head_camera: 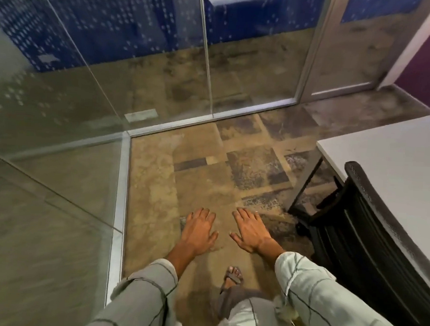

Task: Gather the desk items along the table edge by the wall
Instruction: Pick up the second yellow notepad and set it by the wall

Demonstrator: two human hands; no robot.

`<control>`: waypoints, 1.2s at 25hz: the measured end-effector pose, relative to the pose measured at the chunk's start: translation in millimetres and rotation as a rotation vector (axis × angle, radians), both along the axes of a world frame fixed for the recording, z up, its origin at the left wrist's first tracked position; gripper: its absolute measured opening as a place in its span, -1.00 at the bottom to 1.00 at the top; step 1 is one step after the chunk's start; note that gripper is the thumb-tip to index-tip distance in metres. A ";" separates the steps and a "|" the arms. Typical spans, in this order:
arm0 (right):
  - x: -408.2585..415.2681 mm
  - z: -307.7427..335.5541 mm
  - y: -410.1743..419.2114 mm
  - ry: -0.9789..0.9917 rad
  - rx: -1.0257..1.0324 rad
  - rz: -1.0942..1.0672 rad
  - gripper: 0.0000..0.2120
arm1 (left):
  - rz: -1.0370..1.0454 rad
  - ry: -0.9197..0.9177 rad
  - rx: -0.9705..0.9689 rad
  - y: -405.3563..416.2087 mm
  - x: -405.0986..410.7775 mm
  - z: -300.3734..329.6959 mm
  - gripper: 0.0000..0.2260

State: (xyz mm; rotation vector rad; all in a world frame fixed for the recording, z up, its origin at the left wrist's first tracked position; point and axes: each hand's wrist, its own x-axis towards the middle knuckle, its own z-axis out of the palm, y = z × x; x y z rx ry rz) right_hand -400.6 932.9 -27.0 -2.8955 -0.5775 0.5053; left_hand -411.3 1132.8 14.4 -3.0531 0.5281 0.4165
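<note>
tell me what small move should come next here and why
Probably turn right toward the white table. Both the left hand and right hand are open and empty over the carpet, the table lies to the right behind the black chair, and no desk items are visible yet.

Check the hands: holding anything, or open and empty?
Open and empty: left hand and right hand are spread flat, palms down, above the floor.

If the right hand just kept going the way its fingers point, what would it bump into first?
Nothing close, as far as I can tell. The right hand is empty, fingers spread, pointing ahead over the floor. The first thing on that line looks like the glass wall; the table and chair sit off to its right.
</note>
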 end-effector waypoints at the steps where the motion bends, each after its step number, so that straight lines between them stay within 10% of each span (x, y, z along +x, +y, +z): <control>1: 27.6 2.9 6.6 0.011 0.004 0.017 -0.30 | 0.017 0.000 -0.004 6.9 23.9 2.6 -0.52; 14: 305.1 10.0 -24.4 -0.031 -0.019 -0.093 -0.28 | 0.010 -0.040 -0.042 4.3 317.2 1.5 -0.39; 30: 560.1 36.7 -233.3 -0.070 -0.070 -0.849 -0.32 | -0.756 -0.019 -0.085 -274.4 726.5 18.4 -0.32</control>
